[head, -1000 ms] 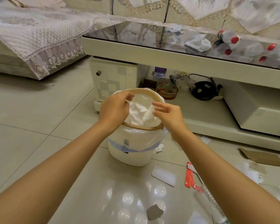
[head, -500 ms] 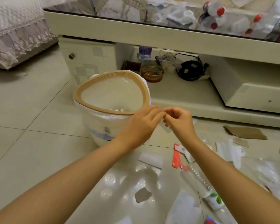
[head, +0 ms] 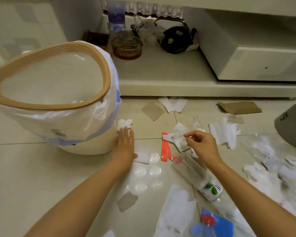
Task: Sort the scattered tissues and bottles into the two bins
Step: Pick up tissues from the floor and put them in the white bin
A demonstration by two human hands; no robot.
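Note:
A white bin [head: 106,74] with a tan rim and a plastic liner stands at the left, a few tissues inside. My left hand [head: 125,144] lies flat on the floor beside its base, straight fingertips touching a crumpled white tissue [head: 125,123]. My right hand [head: 202,146] hovers to the right and pinches the edge of another white tissue [head: 178,138] lying over a red wrapper [head: 167,149]. A clear plastic bottle [head: 193,171] with a green-leaf label lies under my right wrist. A blue-labelled bottle [head: 210,224] with a red cap lies at the bottom edge.
A grey bin [head: 290,124] shows at the right edge. More tissues [head: 222,132], cardboard scraps [head: 152,108] and clear plastic litter the tile floor. Behind, a low cabinet shelf [head: 169,82] carries a bottle, a glass ashtray [head: 126,47] and a black cable.
Both hands left the white bin's rim and dropped to the floor to its right. The view moved down and closer to the scattered litter.

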